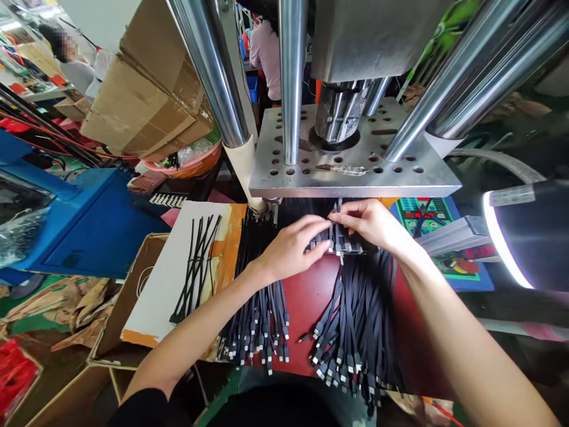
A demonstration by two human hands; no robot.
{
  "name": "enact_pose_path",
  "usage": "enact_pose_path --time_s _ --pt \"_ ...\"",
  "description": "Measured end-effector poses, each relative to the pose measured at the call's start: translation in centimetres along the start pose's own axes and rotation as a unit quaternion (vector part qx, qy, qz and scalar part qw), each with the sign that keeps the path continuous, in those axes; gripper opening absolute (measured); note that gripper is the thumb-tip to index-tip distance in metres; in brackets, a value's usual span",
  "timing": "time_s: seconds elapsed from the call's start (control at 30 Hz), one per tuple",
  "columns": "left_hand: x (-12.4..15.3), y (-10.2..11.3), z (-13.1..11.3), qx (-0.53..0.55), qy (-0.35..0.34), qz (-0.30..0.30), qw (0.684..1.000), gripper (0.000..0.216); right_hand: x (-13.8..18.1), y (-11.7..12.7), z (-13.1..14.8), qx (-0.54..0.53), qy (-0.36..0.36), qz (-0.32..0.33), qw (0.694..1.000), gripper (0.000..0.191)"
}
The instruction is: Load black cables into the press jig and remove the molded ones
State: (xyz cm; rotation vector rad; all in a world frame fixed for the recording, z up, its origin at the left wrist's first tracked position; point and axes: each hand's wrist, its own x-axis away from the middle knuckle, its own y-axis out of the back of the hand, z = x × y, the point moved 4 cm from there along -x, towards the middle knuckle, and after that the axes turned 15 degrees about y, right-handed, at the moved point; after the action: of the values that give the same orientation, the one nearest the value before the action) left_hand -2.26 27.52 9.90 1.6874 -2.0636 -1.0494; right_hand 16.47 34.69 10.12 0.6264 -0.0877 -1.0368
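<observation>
Dark red worktop (pixel 306 296), black cable bundle (pixel 355 326) on it, white board (pixel 155 308), crossed black strands (pixel 195 259) on top

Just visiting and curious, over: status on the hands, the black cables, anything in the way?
Left hand, right hand close together at black cable ends. Cable bundle spread on red surface. Metal plate just above, possibly limiting headroom.

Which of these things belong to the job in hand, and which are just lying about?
Seemingly in the job:
left hand, right hand
black cables near them
steel machine above

Apparently just lying about:
large cardboard box
brown paper on the floor
pink basket
</observation>
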Motion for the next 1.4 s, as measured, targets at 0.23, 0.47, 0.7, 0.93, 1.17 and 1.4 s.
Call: enact_pose_path --time_s 0.23,0.47,0.7,0.93,1.17,1.4 --pt "1.7 -0.7 -0.5 -0.197 -0.18 0.043 0.963 0.032 -0.8 0.0 -1.5 -0.026 0.013 -0.01 1.0 0.069" --pt "1.2 -2.1 0.6 -0.155 -0.173 -0.097 0.968 0.027 -0.7 0.0 -2.1 -0.073 0.048 -0.028 0.996 0.066" --pt "1.3 -2.5 -0.5 -0.221 -0.141 -0.045 0.964 0.027 -0.3 0.1 -2.2 -0.061 0.062 -0.047 0.995 0.066" --pt "2.8 -3.9 -2.6 -0.349 -0.064 -0.006 0.935 0.052 -0.9 -0.2 -2.2 -0.02 0.046 -0.065 0.997 0.06" --pt "3.2 -5.0 -3.8 -0.403 -0.001 0.021 0.915 0.071 5.2 -1.0 0.1 0.273 0.152 -0.034 0.949 0.043" --pt "-1.9 -2.6 -2.4 -0.33 0.057 0.07 0.939 0.065 2.2 -2.0 0.4 0.477 0.018 0.042 0.878 0.055"
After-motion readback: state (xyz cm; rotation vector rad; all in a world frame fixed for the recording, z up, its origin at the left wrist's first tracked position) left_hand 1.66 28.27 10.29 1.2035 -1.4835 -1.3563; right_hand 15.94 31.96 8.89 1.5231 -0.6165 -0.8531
